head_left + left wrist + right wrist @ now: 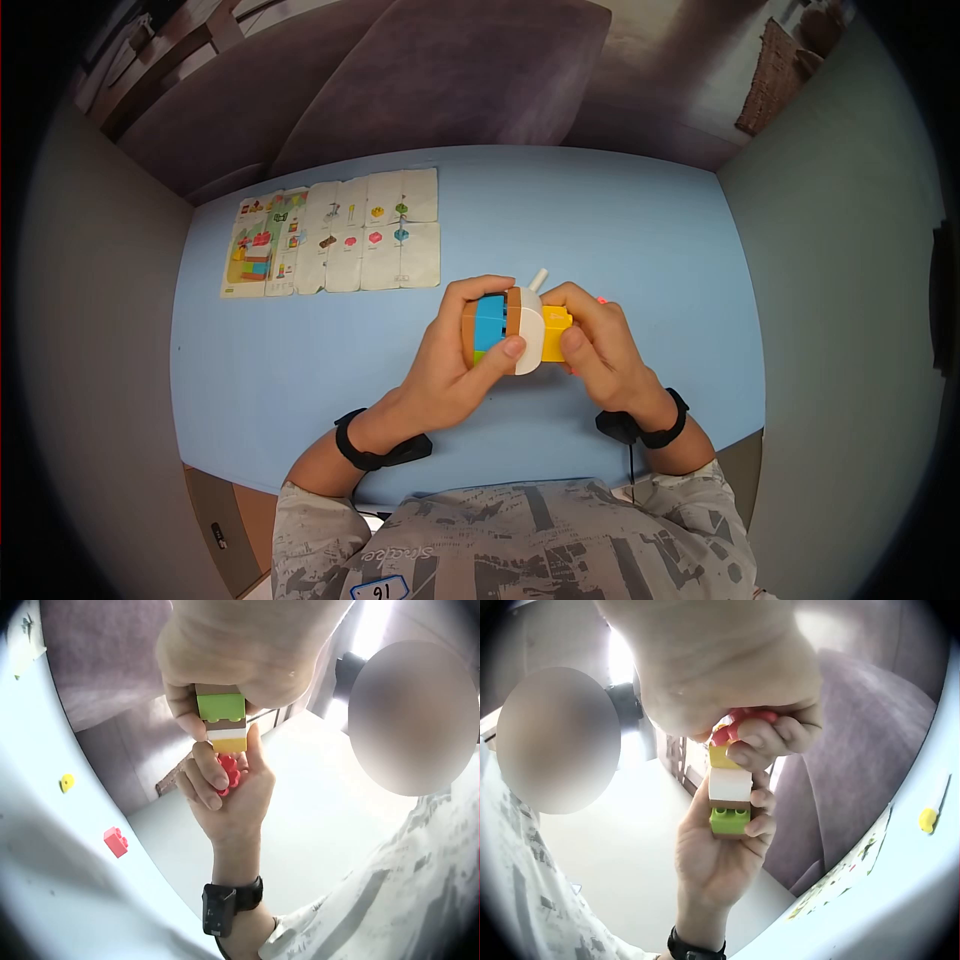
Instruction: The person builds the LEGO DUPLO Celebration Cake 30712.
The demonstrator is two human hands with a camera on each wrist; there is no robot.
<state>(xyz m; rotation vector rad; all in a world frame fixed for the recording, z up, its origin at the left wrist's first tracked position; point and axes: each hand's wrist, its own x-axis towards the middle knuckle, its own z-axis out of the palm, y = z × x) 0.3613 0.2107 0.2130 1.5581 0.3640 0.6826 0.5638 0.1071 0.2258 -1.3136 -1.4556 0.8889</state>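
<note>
A stack of toy building bricks [490, 322] with brown, blue, green and white layers lies sideways between both hands over the table. My left hand [455, 350] grips it, thumb on the white rounded brick [530, 335] and fingers around the far side. At the stack's right end, my right hand [607, 350] pinches a yellow brick [554, 335], which sits right against the white one. A red flower-shaped piece [228, 774] shows inside the right hand's curled fingers in the left wrist view. The fingers hide part of the yellow brick.
A folded picture instruction sheet [425, 265] lies at the table's back left. Behind the hands, a white stick [539, 280] pokes out. In the left wrist view, a red brick [116, 841] and a small yellow piece [67, 782] lie on the light blue table [640, 220].
</note>
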